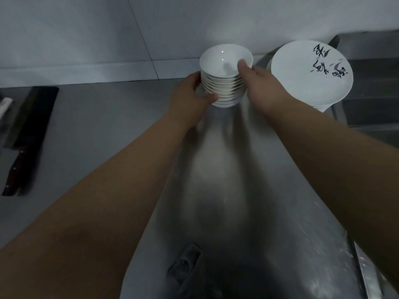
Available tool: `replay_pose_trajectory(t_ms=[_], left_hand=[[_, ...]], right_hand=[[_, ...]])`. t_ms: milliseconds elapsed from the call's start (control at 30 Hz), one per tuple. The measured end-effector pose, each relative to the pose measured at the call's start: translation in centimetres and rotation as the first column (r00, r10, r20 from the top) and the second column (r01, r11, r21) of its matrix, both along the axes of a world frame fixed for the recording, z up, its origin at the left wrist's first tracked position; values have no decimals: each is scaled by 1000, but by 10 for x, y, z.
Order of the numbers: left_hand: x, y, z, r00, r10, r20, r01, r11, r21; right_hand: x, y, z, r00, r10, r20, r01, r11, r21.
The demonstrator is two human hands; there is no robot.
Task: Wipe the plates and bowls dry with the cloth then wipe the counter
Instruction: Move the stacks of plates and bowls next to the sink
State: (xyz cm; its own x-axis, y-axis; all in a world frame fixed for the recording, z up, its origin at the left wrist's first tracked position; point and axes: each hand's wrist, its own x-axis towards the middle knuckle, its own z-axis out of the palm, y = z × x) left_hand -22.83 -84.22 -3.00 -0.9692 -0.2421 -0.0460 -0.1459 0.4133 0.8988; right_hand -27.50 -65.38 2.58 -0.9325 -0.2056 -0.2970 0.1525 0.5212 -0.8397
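Note:
A tall stack of white bowls (223,61) stands on the steel counter (226,169) near the back wall. My left hand (190,93) grips the stack's left side low down, thumb across the lower bowls. My right hand (257,83) holds the right side, its thumb hooked over the top bowl's rim. To the right stands a stack of white plates (311,76); the top one bears black brush writing. No cloth is in view.
Two dark cleavers (23,130) lie on the counter at the far left. A sink basin (371,89) opens at the right behind the plates. A tiled wall closes the back. A dark patch (183,264) shows near the front edge.

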Motion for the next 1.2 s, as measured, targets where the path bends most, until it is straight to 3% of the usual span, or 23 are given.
replay_pose_trajectory(t_ms=[233,333,467,533,767,900,933,1000,1067,1100,1200], left_hand=[[3,5,12,1000,-26,12,27,993,-115],[5,7,22,999,-2,54,4,1000,-24],[-3,0,37,986,97,133,-120,977,176],[-9,-4,43,978,120,171,-153,969,196],[-20,4,58,974,117,194,-119,993,-3],[-19,8,61,976,127,175,-129,992,2],[-19,7,60,978,120,173,-122,993,2],[-19,7,61,975,84,205,-77,996,-40],[-19,8,64,974,68,218,-64,998,-26],[-17,9,67,976,81,204,-91,995,37],[-16,9,70,980,107,167,-122,989,83]], right_hand=[[0,-4,4,993,-117,19,118,985,-127],[-7,-4,-1,991,-129,23,131,979,-157],[-12,-5,8,997,-75,-29,76,997,18],[-17,-3,15,998,-3,-70,13,990,142],[-18,-8,30,977,200,-77,-149,891,428],[-3,-11,46,977,205,-65,-141,839,525],[-1,-10,45,983,184,-24,-151,869,471],[-1,-14,45,995,-68,67,54,980,189],[-2,-15,41,991,-19,-133,65,933,353],[-4,-14,40,986,71,-150,-1,908,419],[-10,-13,46,991,131,-34,-103,894,437]])
